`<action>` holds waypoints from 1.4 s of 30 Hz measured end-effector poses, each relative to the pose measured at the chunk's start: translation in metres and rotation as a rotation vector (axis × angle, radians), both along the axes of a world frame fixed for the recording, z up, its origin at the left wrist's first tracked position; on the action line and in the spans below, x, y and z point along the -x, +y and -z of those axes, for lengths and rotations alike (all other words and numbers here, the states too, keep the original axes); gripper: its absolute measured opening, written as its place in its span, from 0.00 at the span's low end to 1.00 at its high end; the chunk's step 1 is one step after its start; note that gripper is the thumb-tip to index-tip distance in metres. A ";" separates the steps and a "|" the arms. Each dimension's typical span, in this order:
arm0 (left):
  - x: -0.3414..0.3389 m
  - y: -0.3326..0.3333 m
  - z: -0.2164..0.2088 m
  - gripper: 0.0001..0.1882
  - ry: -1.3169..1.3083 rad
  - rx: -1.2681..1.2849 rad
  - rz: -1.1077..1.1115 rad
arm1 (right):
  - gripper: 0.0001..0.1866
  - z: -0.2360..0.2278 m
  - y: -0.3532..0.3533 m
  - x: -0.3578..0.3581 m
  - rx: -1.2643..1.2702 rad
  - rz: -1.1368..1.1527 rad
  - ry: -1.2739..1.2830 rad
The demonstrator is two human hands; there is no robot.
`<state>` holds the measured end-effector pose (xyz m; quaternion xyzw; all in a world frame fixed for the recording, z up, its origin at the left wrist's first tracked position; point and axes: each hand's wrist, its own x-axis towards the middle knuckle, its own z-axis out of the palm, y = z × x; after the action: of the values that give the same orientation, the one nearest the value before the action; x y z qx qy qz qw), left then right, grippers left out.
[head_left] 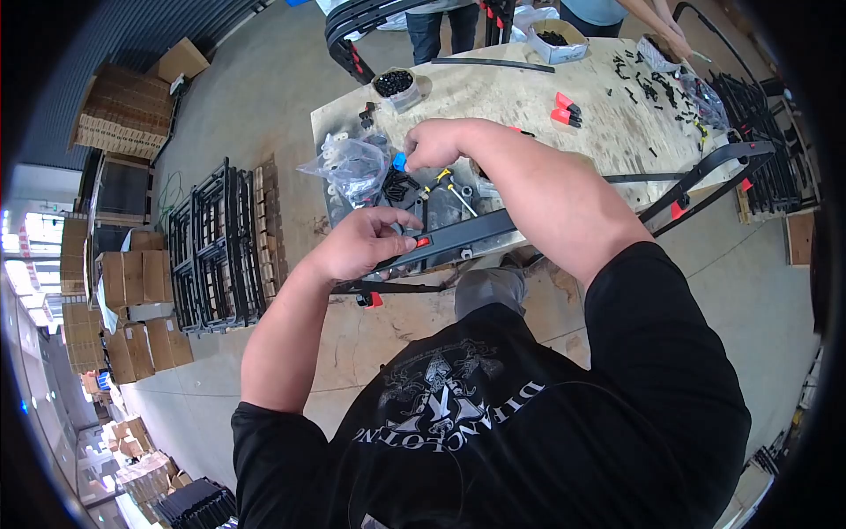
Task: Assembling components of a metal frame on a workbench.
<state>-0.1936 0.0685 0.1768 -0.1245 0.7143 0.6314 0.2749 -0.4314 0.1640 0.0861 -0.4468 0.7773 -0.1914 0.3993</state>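
My left hand (366, 244) is closed round a black metal bar (480, 231) at the table's near edge, its thumb and fingertips beside a small red piece (424, 242) on that bar. Farther off, my right hand (436, 144) reaches over the table with fingers pinched on a small blue piece (400, 162), whose kind I cannot make out. Close by lie a clear plastic bag (357, 167) of small parts and a screwdriver with a yellow and black handle (438, 182). A wrench (419, 216) lies between my hands.
The wooden worktable (493, 97) carries a tub of black parts (395, 88), a white box (557, 42) and red-and-black pieces (566, 115). Two people stand across it; one person's hand (677, 44) reaches in at far right. Black frames (216, 247) stand stacked at left, near cardboard boxes (132, 278).
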 end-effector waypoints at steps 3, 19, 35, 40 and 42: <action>-0.003 0.005 -0.005 0.20 0.044 0.018 -0.002 | 0.24 0.000 -0.003 -0.002 0.003 -0.001 0.047; 0.008 0.022 0.002 0.22 0.026 0.321 0.021 | 0.20 0.007 0.000 0.001 0.023 0.025 0.002; -0.035 0.006 -0.014 0.21 0.441 0.718 -0.021 | 0.17 -0.013 0.022 0.005 -0.081 0.158 -0.041; -0.092 0.007 0.016 0.14 0.625 1.082 -0.242 | 0.17 -0.004 0.020 0.001 -0.034 0.187 0.122; -0.100 0.011 0.021 0.14 0.681 1.096 -0.242 | 0.20 0.014 0.016 -0.008 0.069 0.125 0.308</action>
<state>-0.0934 0.0794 0.1555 -0.1190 0.9606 0.2067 -0.1430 -0.4238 0.1797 0.0719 -0.4351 0.8485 -0.1717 0.2474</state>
